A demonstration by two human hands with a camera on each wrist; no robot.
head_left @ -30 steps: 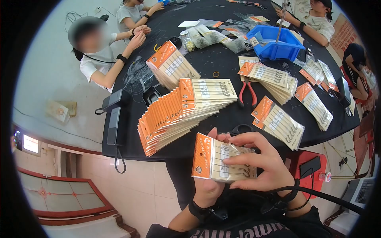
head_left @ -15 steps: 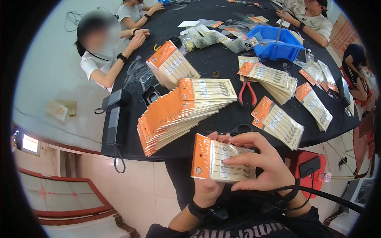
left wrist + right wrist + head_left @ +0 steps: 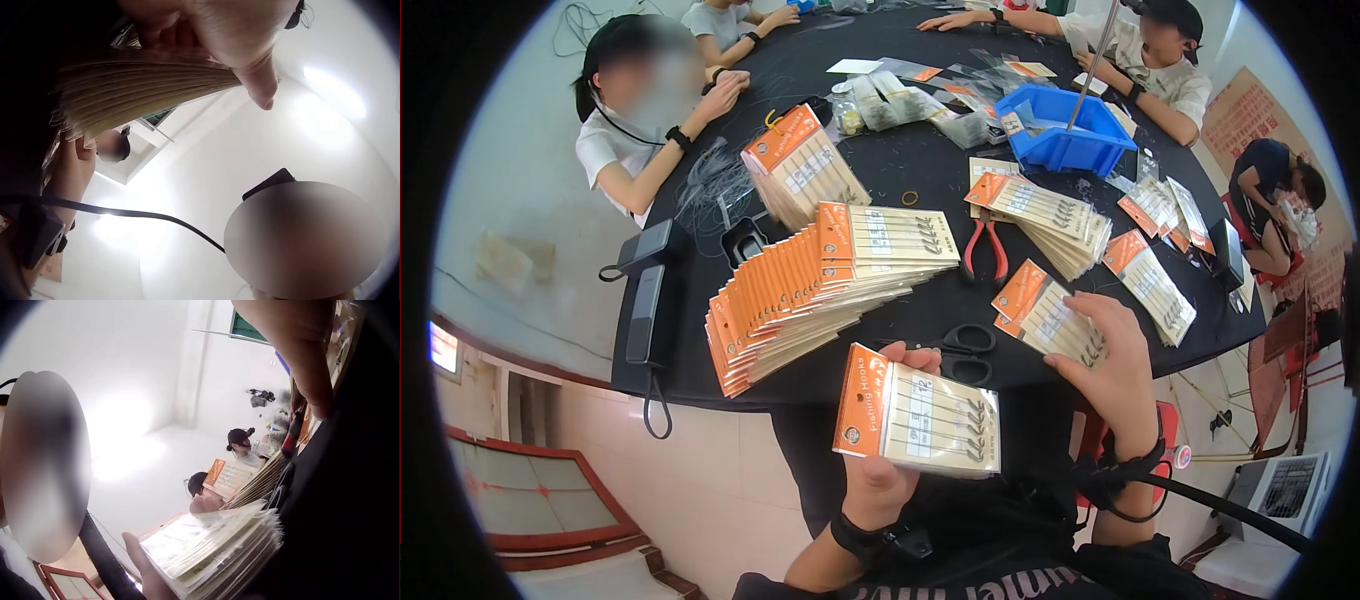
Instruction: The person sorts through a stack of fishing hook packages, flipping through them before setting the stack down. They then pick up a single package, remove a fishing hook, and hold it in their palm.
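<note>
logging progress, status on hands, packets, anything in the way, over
Left hand holding packet stack; right hand open over table packets; scissors nearby, clear of both hands.

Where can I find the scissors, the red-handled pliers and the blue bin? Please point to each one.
Scissors (image 3: 945,349): head view, where the black handles meet.
Red-handled pliers (image 3: 999,256): head view, on one red handle.
Blue bin (image 3: 1080,158): head view, on its near outer wall.

Table (image 3: 880,172), black-covered, six o'clock nearest me. Centre: rubber band (image 3: 910,198). Twelve: clear-bagged bundles (image 3: 888,103). Two: blue bin (image 3: 1055,150). Three: orange-topped packet pile (image 3: 1050,212). Four: red-handled pliers (image 3: 999,258). Five: black scissors (image 3: 969,340). Seven: fanned packet stack (image 3: 800,290). Eight: two dark boxes (image 3: 645,310). Ten: upright-leaning packet bundle (image 3: 800,175).
</note>
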